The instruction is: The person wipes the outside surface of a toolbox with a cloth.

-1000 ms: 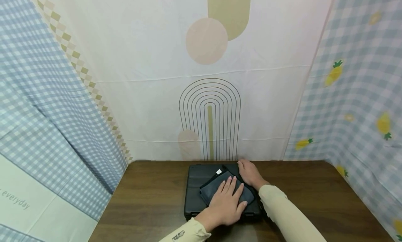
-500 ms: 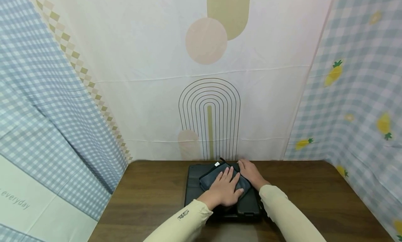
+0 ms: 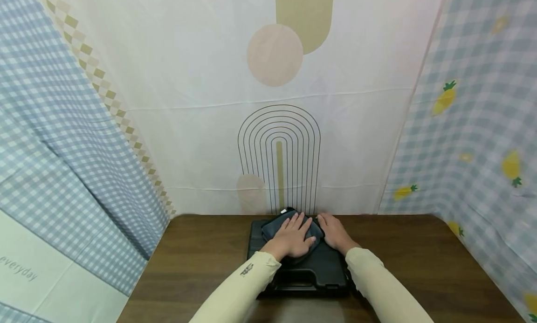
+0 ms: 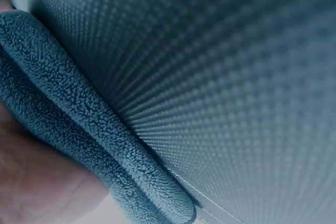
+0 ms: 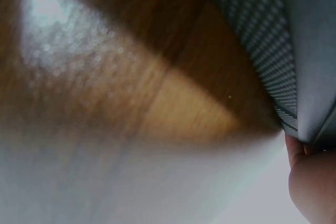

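A black hard plastic case (image 3: pixel 329 267) with a textured surface and a front handle (image 3: pixel 295 278) lies flat at the table's back middle. My left hand (image 3: pixel 291 239) presses a folded dark blue-grey cloth (image 3: pixel 271 227) onto the lid near its back edge, fingers straight and spread. In the left wrist view the thick, fluffy cloth (image 4: pixel 89 108) lies against the case's dotted surface (image 4: pixel 220 98), part of the hand (image 4: pixel 47 182) behind it. My right hand (image 3: pixel 335 233) holds the case's back right edge. The right wrist view shows those fingers (image 5: pixel 312 182) at the case's side (image 5: pixel 262 40).
The brown wooden table (image 3: pixel 201 262) extends to both sides of the case. A white patterned curtain (image 3: pixel 201 150) hangs right behind its back edge. Checked cloths hang on the left (image 3: pixel 71 127) and right (image 3: pixel 474 141).
My left hand and the cloth have slid away from me and slightly left across the lid, uncovering the front part and handle. The right hand has stayed at the same edge.
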Tool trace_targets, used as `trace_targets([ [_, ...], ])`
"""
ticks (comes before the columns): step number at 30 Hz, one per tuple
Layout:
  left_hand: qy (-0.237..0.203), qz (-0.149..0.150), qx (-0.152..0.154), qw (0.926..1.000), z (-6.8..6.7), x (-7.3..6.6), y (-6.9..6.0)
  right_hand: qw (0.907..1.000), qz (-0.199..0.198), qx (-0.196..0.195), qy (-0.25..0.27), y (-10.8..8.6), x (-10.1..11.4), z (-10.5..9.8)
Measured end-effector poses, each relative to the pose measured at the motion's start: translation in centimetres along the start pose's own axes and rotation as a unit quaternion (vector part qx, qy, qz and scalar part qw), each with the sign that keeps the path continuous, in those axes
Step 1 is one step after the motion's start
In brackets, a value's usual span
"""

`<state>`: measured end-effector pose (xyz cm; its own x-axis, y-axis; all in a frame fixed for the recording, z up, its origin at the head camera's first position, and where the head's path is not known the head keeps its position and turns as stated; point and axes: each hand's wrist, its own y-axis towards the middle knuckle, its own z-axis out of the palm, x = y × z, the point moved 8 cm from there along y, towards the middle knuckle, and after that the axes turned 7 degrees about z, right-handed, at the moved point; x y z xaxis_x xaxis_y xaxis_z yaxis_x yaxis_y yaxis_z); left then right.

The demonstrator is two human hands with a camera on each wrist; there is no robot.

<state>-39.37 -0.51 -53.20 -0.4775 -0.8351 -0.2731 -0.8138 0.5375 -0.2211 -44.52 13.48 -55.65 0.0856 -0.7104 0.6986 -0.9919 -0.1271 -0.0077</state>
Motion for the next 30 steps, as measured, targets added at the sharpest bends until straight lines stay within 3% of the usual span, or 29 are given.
trace_targets([
  [5,0.002,-0.012,-0.010,0.9999,-0.1,0.3,0.5,0.9999,0.006,-0.007,0.006,0.0,0.0,-0.1],
  [30,0.001,-0.003,-0.020,0.9998,-0.9,0.2,-0.8,0.9999,0.014,0.000,-0.005,0.0,-0.2,0.1],
])
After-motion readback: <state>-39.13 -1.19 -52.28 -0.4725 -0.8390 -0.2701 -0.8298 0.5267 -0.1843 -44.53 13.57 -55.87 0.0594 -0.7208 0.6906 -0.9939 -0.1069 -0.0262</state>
